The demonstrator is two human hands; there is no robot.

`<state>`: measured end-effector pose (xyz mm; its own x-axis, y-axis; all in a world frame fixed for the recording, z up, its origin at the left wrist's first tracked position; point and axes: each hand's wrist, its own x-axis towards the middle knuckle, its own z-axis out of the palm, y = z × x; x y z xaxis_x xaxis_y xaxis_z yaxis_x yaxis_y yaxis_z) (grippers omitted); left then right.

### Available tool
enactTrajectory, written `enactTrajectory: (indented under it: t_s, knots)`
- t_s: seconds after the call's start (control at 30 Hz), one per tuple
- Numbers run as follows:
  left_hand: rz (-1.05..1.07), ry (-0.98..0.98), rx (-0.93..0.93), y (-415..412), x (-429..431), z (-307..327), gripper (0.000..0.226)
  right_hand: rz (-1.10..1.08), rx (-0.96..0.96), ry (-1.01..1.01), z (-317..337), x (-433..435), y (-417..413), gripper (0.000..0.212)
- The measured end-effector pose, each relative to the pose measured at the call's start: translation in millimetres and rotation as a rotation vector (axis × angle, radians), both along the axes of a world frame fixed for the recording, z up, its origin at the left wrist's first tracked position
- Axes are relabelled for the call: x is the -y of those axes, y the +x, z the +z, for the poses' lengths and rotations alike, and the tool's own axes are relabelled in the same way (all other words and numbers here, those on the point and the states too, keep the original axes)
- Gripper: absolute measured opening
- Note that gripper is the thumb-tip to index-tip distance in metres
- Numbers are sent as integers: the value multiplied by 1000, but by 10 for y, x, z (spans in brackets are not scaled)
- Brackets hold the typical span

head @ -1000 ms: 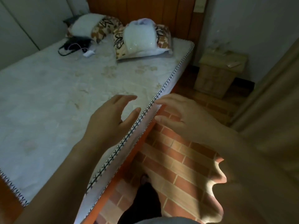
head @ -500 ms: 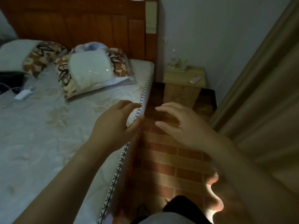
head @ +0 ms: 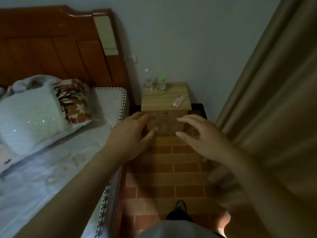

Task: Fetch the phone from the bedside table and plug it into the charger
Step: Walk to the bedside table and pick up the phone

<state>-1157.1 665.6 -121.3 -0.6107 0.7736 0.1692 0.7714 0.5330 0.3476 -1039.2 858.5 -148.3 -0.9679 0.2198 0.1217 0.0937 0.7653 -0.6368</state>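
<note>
In a dim bedroom, a wooden bedside table (head: pixel 165 98) stands between the bed (head: pixel 51 160) and a curtain (head: pixel 274 100). The phone (head: pixel 178 102) lies near the tabletop's front right corner, two bottles (head: pixel 155 84) at its back left. Left hand (head: pixel 130 138) and right hand (head: pixel 204 140) hang spread wide, empty, over the brick floor (head: pixel 171 169).

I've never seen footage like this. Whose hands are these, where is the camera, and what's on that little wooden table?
There is no machine here. A person wears a camera on the head, so you look down at their own two hands. The left hand and right hand are both open and hold nothing. Ahead stands a bedside table between the bed and a curtain. On it lie a pinkish phone near the right edge and two clear bottles at the back. The phone is not yet picked up.
</note>
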Motion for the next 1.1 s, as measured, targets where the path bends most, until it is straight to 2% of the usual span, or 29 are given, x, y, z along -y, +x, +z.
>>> enactTrajectory:
  t_s: [0.37, 0.67, 0.9, 1.1]
  knots:
    - [-5, -73, 95, -1639, -1419, -405, 45, 36, 142, 10, -419, -1486, -1635, 49]
    - [-45, -59, 132, -3021, -2417, -722, 40, -3, 125, 35, -639, -2362, -2834, 47]
    - [61, -67, 166, -3601, -2966, -1044, 40, 64, 125, -5, -995, -3083, -3595, 45]
    - [253, -81, 206, -3827, -3429, -1556, 42, 228, 189, 42, -1642, -3795, -4257, 45]
